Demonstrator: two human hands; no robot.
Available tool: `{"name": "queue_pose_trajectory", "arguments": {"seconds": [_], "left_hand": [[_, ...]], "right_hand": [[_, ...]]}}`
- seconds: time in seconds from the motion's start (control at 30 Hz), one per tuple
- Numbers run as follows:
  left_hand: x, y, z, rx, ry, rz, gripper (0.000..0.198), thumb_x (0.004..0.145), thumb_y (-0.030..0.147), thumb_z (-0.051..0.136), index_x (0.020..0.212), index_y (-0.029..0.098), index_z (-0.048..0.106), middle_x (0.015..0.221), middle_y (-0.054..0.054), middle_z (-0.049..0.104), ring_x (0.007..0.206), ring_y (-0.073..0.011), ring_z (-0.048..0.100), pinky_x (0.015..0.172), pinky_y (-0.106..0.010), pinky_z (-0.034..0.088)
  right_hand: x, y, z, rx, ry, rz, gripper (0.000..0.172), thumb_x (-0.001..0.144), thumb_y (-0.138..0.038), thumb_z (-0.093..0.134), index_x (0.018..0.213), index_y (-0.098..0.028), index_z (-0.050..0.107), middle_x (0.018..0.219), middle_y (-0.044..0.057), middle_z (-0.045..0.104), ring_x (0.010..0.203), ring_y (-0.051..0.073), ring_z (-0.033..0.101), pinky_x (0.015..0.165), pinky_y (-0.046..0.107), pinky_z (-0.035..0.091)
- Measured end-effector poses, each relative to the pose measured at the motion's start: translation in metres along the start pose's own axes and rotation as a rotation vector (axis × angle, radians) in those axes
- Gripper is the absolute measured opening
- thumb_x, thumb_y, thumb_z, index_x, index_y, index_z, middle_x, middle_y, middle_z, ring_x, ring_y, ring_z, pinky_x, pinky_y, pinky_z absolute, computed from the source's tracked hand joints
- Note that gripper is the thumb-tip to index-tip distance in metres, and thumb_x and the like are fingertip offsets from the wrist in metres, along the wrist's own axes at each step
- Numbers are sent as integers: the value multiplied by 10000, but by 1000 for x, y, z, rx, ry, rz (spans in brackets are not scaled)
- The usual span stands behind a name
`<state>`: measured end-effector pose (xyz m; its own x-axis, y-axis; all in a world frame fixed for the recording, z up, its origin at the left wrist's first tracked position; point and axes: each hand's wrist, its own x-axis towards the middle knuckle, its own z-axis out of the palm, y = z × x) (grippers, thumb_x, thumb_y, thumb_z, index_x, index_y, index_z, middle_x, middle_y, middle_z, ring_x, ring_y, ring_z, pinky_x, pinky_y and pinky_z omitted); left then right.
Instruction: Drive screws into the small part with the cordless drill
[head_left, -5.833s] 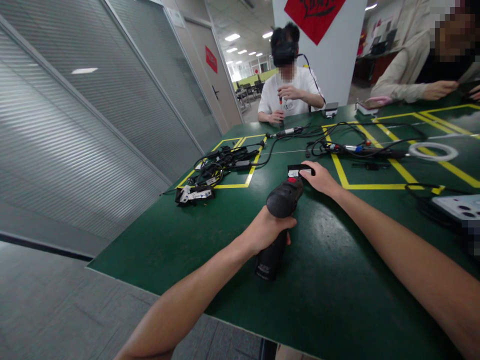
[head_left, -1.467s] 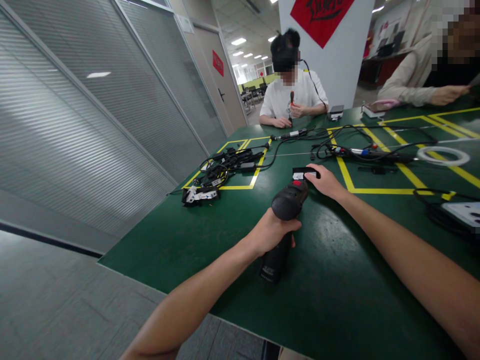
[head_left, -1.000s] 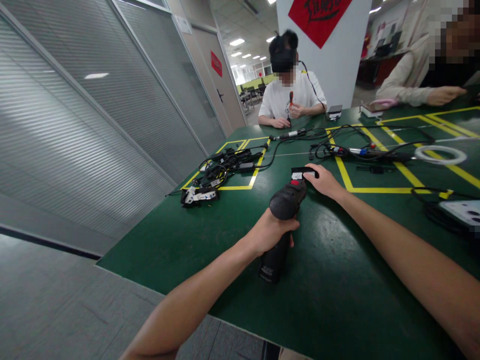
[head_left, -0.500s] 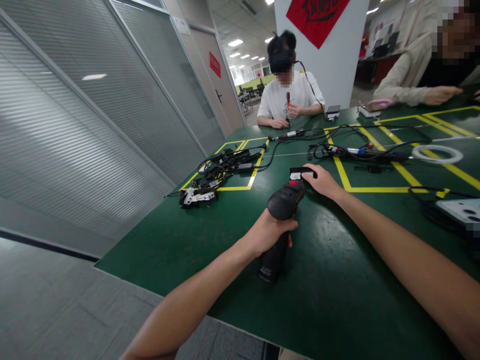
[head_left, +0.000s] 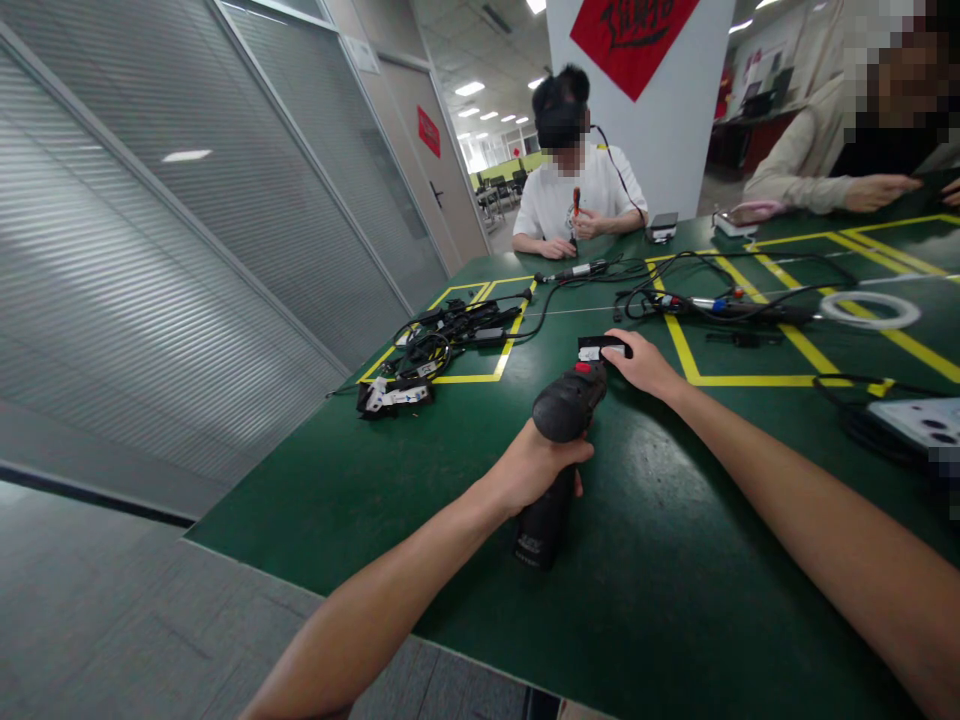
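Note:
My left hand (head_left: 536, 465) is wrapped round the grip of a black cordless drill (head_left: 564, 408) with a red switch on top. The drill points away from me, its battery base low over the green table (head_left: 465, 510). Beyond the drill's front end, my right hand (head_left: 636, 362) pinches a small black part with a white label (head_left: 592, 350). The drill's nose is close to this part; its body hides the tip, so I cannot tell whether they touch.
Tangled black cables (head_left: 457, 330) and a black-and-white part (head_left: 394, 397) lie at left. Corded screwdrivers (head_left: 720, 303), a white ring (head_left: 870, 309) and a grey box (head_left: 922, 420) lie to the right. Across the table, a person (head_left: 577, 190) holds a screwdriver; another person sits at right.
The view shifts very slightly. Both hands, the drill and the small black part hold practically the same positions.

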<state>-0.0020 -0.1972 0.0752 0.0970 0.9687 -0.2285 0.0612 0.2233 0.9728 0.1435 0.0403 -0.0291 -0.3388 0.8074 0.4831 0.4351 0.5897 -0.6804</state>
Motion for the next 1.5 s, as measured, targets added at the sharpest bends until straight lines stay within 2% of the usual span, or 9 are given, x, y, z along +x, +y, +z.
{"name": "queue_pose_trajectory", "arguments": {"seconds": [0.2,0.43,0.77,0.97,1.07,1.2,1.27,1.37,1.5], "left_hand": [[-1,0,-1,-6,7,-11,217,702,208,611,877,153,496,671,45,506,403,-83,526,413,-220,399],[1,-4,-5,4,-30,44,255,717,222,611,944,149,517,845,-8,570,441,-79,558,443,-232,427],[-4,-2,-9,8,-33,48,251,728,242,607,941,145,516,860,-13,570,455,-74,552,467,-240,442],[-12,1,-9,174,-55,75,240,741,248,604,946,145,533,845,-27,594,479,-94,562,484,-254,447],[-18,0,-9,332,8,100,234,750,290,608,922,139,560,784,-37,616,510,-111,564,499,-253,438],[-27,6,-6,537,127,259,218,733,257,627,918,153,576,817,-47,644,676,-147,589,615,-263,447],[-30,11,-4,624,145,328,251,717,258,645,935,157,575,860,-55,653,759,-171,590,659,-270,438],[-32,16,0,727,107,354,311,688,307,679,940,156,578,872,-68,654,774,-195,586,661,-279,421],[-33,12,6,838,45,351,399,671,390,697,988,169,597,888,-90,652,791,-227,604,662,-292,414]], "right_hand": [[0,0,1,-6,3,2,420,837,-401,537,1206,-209,595,1151,97,601,1047,249,580,947,384,422],[-1,0,0,4,3,3,417,822,-386,554,1202,-220,593,1152,90,601,1039,246,584,949,384,424],[-2,-2,-3,-23,-19,-10,446,795,-356,582,1220,-220,576,1131,87,593,1013,245,590,923,379,443],[0,-1,-2,-10,-35,-9,470,797,-362,581,1238,-201,567,1158,100,584,1046,246,581,952,384,433],[-1,-1,0,-22,-22,-12,518,775,-366,606,1262,-196,552,1185,106,573,1077,251,570,977,391,421],[-1,0,1,6,-24,1,574,756,-369,623,1297,-197,534,1245,109,558,1135,255,544,1017,399,394],[0,2,-1,76,-39,38,554,777,-355,590,1307,-205,531,1282,96,554,1168,249,528,1039,405,372],[5,8,-4,249,-28,130,488,819,-345,522,1287,-211,553,1266,68,595,1171,239,535,1047,432,363],[11,17,-8,528,30,279,399,814,-364,531,1166,-201,625,1171,61,660,1097,245,597,969,448,450]]}}
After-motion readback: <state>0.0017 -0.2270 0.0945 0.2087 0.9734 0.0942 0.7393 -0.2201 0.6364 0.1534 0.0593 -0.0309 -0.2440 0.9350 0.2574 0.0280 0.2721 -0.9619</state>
